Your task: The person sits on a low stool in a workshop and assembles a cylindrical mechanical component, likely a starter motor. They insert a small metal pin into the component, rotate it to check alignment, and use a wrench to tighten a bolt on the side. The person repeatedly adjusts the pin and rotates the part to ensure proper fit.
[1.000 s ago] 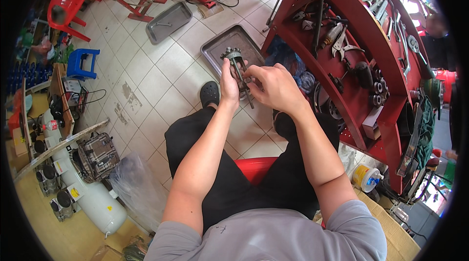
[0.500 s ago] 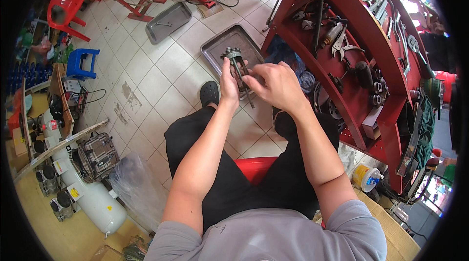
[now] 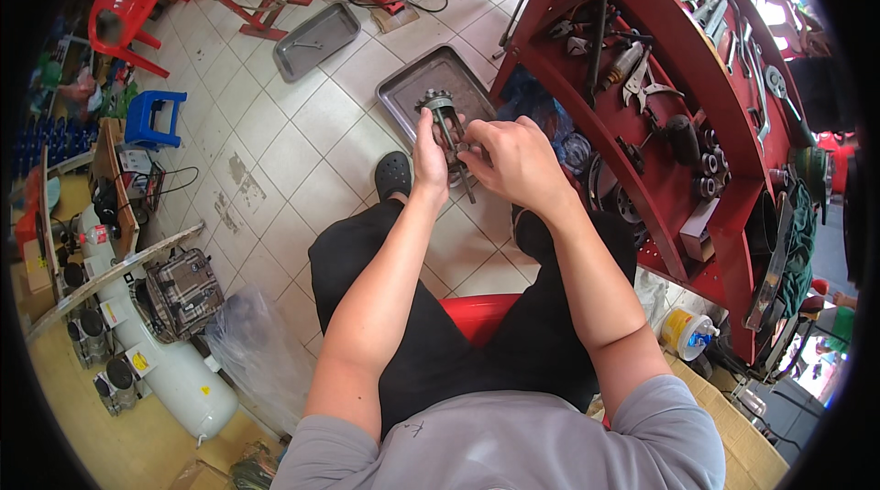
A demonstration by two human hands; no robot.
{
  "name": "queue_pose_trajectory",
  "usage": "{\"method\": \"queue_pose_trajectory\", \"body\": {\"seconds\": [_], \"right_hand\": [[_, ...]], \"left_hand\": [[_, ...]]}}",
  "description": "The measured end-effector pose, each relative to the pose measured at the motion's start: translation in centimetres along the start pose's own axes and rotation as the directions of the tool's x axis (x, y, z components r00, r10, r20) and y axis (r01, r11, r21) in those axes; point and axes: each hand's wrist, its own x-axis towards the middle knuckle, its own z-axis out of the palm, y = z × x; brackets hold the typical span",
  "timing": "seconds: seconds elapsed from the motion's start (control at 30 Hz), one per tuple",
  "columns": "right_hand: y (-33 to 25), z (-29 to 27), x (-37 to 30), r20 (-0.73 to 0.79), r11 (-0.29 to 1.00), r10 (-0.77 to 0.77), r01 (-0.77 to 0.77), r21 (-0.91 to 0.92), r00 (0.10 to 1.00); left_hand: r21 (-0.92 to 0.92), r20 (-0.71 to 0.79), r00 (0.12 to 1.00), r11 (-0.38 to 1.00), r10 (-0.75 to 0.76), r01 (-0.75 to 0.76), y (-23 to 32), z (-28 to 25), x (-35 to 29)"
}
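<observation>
My left hand [image 3: 430,156] is wrapped round a dark metal part [image 3: 439,101] with a toothed round head and long rods or prongs below it. The head points away from me, and one thin rod sticks out below my fingers towards me. My right hand [image 3: 516,156] is at the right side of the part, its fingers curled and pinched against the rods. Whatever lies between those fingertips is hidden. Beneath both hands, on the tiled floor, stands a grey metal tray [image 3: 400,87].
A second shallow tray [image 3: 316,43] with a small tool in it lies farther left. Close on my right stands a red tool rack [image 3: 632,201] with wrenches, pliers and sockets. A blue stool [image 3: 156,119] and a red chair [image 3: 137,9] are at the left; an air compressor [image 3: 174,389] is nearer.
My right hand has shifted slightly, its fingers closing in against the rods of the metal part. The left hand and the part have stayed nearly still.
</observation>
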Motion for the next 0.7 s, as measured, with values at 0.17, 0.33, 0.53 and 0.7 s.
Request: {"method": "queue_pose_trajectory", "body": {"seconds": [0.17,0.33,0.53,0.7], "right_hand": [[-0.6,-0.9,0.3,0.038,0.995,0.067,-0.07,0.067,0.997],[0.7,0.3,0.4,-0.023,0.988,0.009,-0.006,0.154,1.0],[1.5,1.0,0.2,0.013,0.972,0.017,-0.02,0.234,1.0],[2.0,1.1,0.1,0.074,0.968,0.045,-0.062,0.244,0.996]], "left_hand": [[0.001,0.072,0.994,0.996,-0.084,0.084,0.2,-0.6,-0.1],[-0.013,0.028,0.979,0.979,-0.201,0.201,0.7,0.1,-0.7],[-0.079,0.038,0.932,0.929,-0.359,0.361,0.7,-0.7,-0.4],[-0.108,0.08,0.915,0.909,-0.395,0.402,0.8,-0.5,-0.6]]}}
